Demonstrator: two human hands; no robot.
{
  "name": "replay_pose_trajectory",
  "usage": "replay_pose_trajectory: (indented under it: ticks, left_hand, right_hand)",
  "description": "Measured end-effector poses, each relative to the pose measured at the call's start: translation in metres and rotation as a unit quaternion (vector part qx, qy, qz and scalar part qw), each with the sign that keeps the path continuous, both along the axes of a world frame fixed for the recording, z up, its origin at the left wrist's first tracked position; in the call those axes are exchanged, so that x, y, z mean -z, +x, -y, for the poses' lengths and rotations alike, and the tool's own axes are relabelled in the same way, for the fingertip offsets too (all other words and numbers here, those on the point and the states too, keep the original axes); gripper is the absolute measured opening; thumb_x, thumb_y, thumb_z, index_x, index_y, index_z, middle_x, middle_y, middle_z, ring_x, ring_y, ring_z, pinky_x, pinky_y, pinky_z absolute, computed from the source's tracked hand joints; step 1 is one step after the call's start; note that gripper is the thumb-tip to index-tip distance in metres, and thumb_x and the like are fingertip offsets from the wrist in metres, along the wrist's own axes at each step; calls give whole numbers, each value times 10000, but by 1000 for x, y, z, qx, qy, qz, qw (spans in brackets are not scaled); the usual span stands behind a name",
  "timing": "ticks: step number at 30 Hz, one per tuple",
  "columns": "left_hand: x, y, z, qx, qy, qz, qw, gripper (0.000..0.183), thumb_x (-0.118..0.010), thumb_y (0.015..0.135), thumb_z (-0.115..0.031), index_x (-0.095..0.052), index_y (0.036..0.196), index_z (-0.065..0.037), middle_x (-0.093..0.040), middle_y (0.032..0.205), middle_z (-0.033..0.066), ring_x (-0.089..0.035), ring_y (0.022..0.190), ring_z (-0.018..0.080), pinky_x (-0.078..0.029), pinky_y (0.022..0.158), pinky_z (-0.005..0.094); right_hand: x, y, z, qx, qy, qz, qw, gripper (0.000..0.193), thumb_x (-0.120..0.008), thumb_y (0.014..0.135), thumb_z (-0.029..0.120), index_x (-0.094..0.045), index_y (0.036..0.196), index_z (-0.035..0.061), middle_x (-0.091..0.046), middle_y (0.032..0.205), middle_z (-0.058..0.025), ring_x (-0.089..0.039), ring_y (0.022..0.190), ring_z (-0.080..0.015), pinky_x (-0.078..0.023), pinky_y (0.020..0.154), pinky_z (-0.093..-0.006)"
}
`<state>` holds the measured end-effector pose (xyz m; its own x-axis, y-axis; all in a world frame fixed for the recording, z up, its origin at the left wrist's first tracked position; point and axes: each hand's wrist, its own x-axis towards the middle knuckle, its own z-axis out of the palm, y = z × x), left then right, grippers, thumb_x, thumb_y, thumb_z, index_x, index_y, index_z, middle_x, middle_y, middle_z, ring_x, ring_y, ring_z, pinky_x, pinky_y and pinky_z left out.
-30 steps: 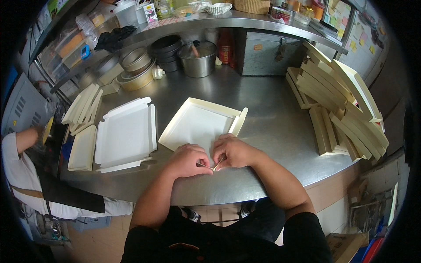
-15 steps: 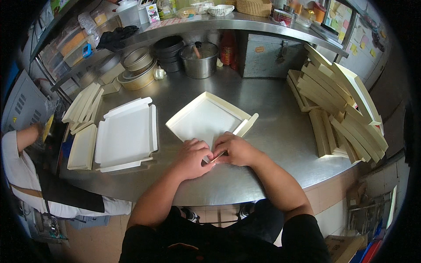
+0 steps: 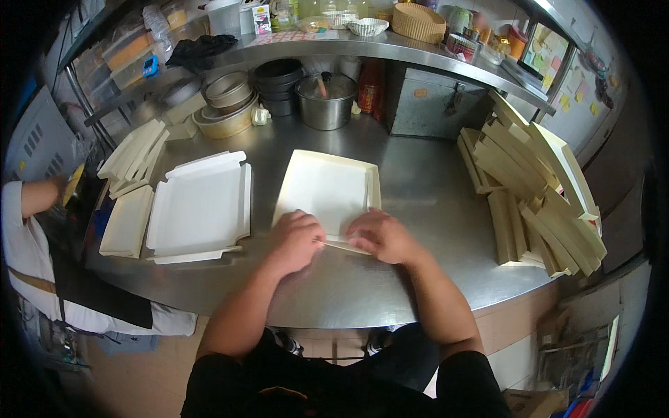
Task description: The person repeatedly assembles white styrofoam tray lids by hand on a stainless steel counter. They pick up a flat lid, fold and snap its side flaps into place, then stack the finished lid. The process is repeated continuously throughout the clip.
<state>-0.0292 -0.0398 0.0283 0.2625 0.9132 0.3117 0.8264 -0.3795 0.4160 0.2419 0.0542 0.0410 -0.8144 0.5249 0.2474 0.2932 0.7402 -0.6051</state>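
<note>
A shallow cream cardboard box tray with a white inside lies on the steel table in front of me, its far and side walls standing up. My left hand is closed on its near left corner. At the near right corner my right hand curls its fingers over the near wall, thumb toward the inside; it is slightly blurred. To the left of the tray lies a flat white cardboard blank with its side flaps partly raised. The near wall is partly hidden by my hands.
Folded trays are piled at the right, and more trays stand at the left edge. Pots, round pans and a grey metal box line the back under a shelf. Another person's arm shows at far left.
The tray has turned, so its edges now sit nearly square to me. My hands have moved apart, from together at one corner to the two ends of the near wall.
</note>
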Motion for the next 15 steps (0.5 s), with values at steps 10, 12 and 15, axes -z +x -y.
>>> replay_pose_trajectory:
  ticks: [10,12,15]
  left_hand:
    - [-6,11,12,47,-5,47,998,236,-869,844,-192,-720,1019,-138,-714,1154,27,-650,1205,290,-487,1103,451]
    - [-2,12,6,66,32,59,996,327,-918,809,-288,-691,992,-139,-707,1095,27,-663,1143,288,-490,1060,453]
    - [-9,21,6,48,111,75,990,410,-937,793,-379,-635,929,-138,-674,980,25,-665,1008,286,-484,968,448]
  right_hand:
    - [4,-7,1,-7,42,55,998,556,-809,826,72,-752,1372,166,-695,1403,-97,-614,1397,-327,-250,1354,-602]
    - [1,-6,4,4,49,56,997,546,-833,783,76,-762,1317,165,-705,1309,-89,-622,1360,-327,-269,1346,-589]
    - [1,-5,5,18,46,-5,999,495,-852,747,68,-729,1221,135,-690,1237,-94,-620,1302,-350,-355,1280,-567]
